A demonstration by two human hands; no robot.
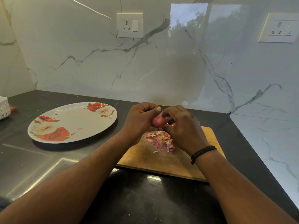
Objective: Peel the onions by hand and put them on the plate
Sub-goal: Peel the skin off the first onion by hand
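A small pink onion (pixel 158 121) is held above the far end of a wooden cutting board (pixel 145 157). My left hand (pixel 139 120) grips it from the left, thumb on top. My right hand (pixel 182 128) pinches a strip of skin at the onion's top. Several pink peel scraps (pixel 160 141) lie on the board under my hands. A round plate (pixel 72 122) with red rose prints sits to the left on the dark counter; only a tiny pink fleck lies on it.
A white lattice basket (pixel 4 107) stands at the far left edge, with something reddish beside it. Marble walls enclose the counter at the back and right. Two wall sockets (pixel 130 25) are mounted above.
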